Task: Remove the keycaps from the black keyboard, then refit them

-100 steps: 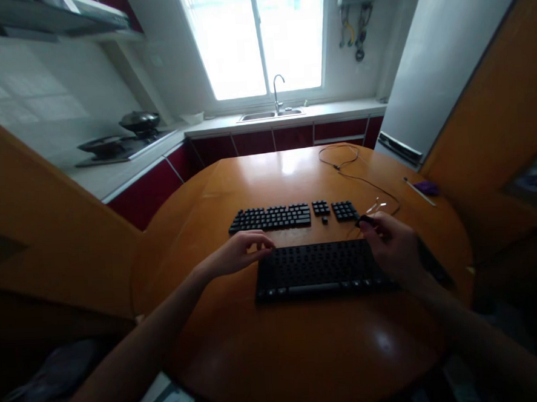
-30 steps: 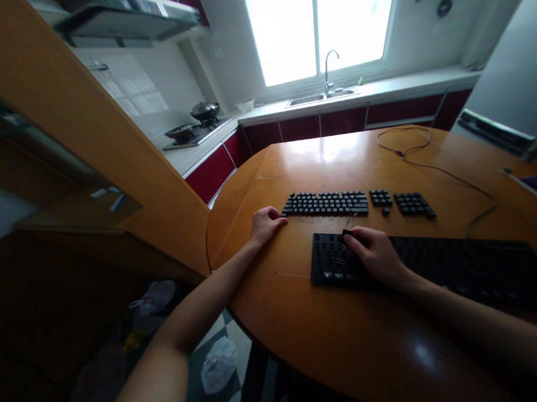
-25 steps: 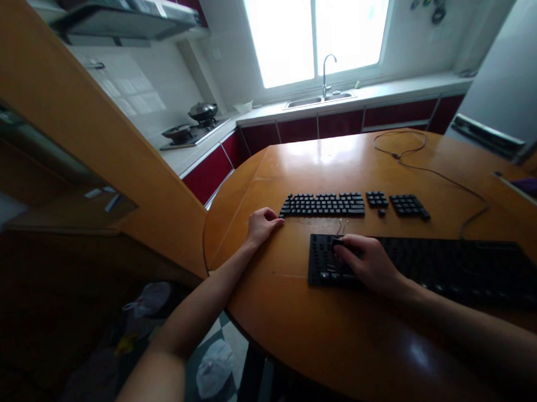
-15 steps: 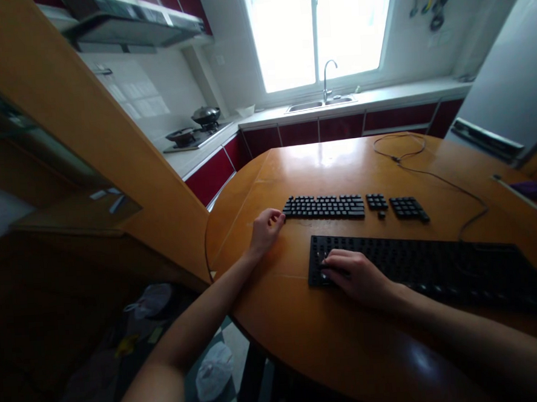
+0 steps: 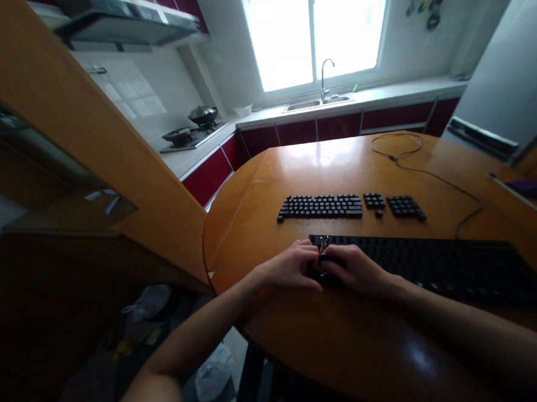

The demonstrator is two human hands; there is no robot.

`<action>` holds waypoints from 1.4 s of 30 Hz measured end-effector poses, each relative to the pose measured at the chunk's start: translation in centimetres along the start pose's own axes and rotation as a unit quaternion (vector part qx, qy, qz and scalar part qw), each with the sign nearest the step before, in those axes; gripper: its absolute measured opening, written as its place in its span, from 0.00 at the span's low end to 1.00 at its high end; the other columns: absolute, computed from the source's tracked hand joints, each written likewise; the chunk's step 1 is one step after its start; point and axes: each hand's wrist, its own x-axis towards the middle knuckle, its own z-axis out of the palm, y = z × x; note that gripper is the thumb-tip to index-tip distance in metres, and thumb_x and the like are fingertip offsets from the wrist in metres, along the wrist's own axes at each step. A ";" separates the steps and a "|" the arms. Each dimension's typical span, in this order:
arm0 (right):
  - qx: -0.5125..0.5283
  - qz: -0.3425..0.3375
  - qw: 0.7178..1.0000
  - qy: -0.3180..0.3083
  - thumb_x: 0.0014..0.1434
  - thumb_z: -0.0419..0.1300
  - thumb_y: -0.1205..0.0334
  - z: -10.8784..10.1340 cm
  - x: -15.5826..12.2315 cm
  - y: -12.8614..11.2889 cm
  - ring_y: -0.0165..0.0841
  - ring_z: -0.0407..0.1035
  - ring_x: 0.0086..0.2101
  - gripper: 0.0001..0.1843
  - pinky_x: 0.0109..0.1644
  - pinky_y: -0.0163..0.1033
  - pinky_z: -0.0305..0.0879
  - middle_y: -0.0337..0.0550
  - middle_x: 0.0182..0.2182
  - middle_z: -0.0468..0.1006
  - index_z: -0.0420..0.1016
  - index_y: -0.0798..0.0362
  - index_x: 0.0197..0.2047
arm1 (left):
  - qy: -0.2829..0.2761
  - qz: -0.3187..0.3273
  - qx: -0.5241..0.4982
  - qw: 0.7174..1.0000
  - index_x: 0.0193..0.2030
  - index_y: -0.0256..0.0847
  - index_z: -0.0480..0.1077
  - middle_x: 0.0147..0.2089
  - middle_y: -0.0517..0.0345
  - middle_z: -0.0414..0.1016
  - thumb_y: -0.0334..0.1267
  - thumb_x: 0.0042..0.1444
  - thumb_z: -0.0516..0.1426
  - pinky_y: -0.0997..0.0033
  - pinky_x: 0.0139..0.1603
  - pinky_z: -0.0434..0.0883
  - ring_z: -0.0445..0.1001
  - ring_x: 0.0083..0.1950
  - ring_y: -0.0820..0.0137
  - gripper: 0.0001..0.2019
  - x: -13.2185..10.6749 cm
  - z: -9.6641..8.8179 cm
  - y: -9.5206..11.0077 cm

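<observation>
A black keyboard (image 5: 418, 264) lies across the right part of the wooden table, its left end beneath both hands. My right hand (image 5: 357, 269) is closed on a small keycap puller (image 5: 324, 242), whose thin metal wires point up and away. At the puller's near end is a small dark piece, seemingly a keycap (image 5: 322, 258). My left hand (image 5: 293, 266) reaches in from the left with its fingertips at that piece; its thumb is spread apart below. Behind the keyboard, loose black keycaps (image 5: 321, 206) lie in keyboard order, with smaller groups of keycaps (image 5: 374, 200) and number-pad keycaps (image 5: 405, 206) to the right.
The round wooden table (image 5: 247, 226) bears a cable (image 5: 440, 179) at the right, along with a thin pale strip (image 5: 516, 192) and a purple cloth (image 5: 528, 188). Beyond stand a sink (image 5: 306, 105), a stove (image 5: 192, 138) and a fridge (image 5: 498, 84). A plastic bag (image 5: 214, 373) lies on the floor.
My left hand has left the front left end of the keycap rows, where a keycap now shows, and moved right and nearer to my right hand. The puller's wires now point away.
</observation>
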 end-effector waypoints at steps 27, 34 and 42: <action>-0.012 0.030 0.974 0.225 0.69 0.55 0.60 -0.1 0.0 0.6 0.36 0.73 0.35 0.08 0.41 0.40 0.67 0.43 0.34 0.78 0.72 0.52 0.39 | 0.258 -0.024 0.014 0.966 0.56 0.42 0.70 0.45 0.51 0.79 0.39 0.60 0.65 0.60 0.53 0.74 0.77 0.50 0.63 0.19 1.4 2.7 -0.1; 0.048 0.067 0.972 0.222 0.69 0.54 0.57 0.0 0.2 0.6 0.35 0.74 0.32 0.09 0.37 0.39 0.69 0.42 0.32 0.79 0.71 0.51 0.40 | 0.231 0.043 0.203 0.951 0.51 0.46 0.75 0.51 0.49 0.74 0.39 0.65 0.59 0.59 0.53 0.74 0.71 0.53 0.62 0.09 1.1 2.4 0.0; 0.082 0.075 0.977 0.182 0.69 0.54 0.56 0.3 0.2 0.8 0.34 0.74 0.30 0.08 0.35 0.39 0.70 0.41 0.30 0.79 0.68 0.50 0.39 | 0.263 0.063 0.073 0.960 0.41 0.43 0.77 0.42 0.51 0.79 0.45 0.66 0.58 0.60 0.49 0.76 0.75 0.46 0.64 0.10 1.3 2.5 0.6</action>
